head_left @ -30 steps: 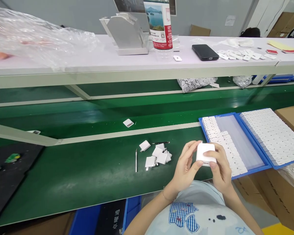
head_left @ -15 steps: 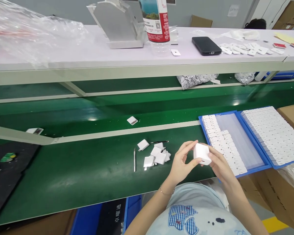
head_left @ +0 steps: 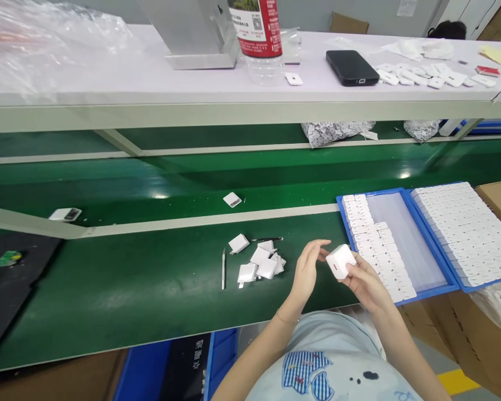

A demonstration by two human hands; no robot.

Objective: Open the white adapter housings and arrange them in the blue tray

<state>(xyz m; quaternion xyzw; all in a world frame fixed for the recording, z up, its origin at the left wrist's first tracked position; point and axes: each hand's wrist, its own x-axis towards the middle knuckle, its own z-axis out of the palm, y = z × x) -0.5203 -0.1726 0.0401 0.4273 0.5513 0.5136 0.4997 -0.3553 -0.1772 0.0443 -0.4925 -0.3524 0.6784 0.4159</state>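
Observation:
My right hand (head_left: 366, 280) grips a small white plastic cube-shaped housing (head_left: 340, 261), which has a small reddish slot on its near face. Just left of it, my left hand (head_left: 308, 269) is open, its fingers apart and close to the housing but not gripping it. On the green bench to the left lies a loose pile of flat white pieces (head_left: 267, 268), some with small tabs. A silver craft knife (head_left: 223, 269) lies beside that pile, and dark tweezers (head_left: 268, 239) rest behind it.
At right, a blue tray (head_left: 426, 250) is partly filled with rows of white pieces; a fuller blue tray (head_left: 467, 234) adjoins it. The raised shelf (head_left: 150, 78) bears a bottle (head_left: 259, 33) and a black phone (head_left: 352, 68). A black mat (head_left: 20, 289) lies at left.
My left hand has let go of the white housing and drawn slightly away to the left. The housing, now in my right hand alone, has been tilted. The view has shifted slightly.

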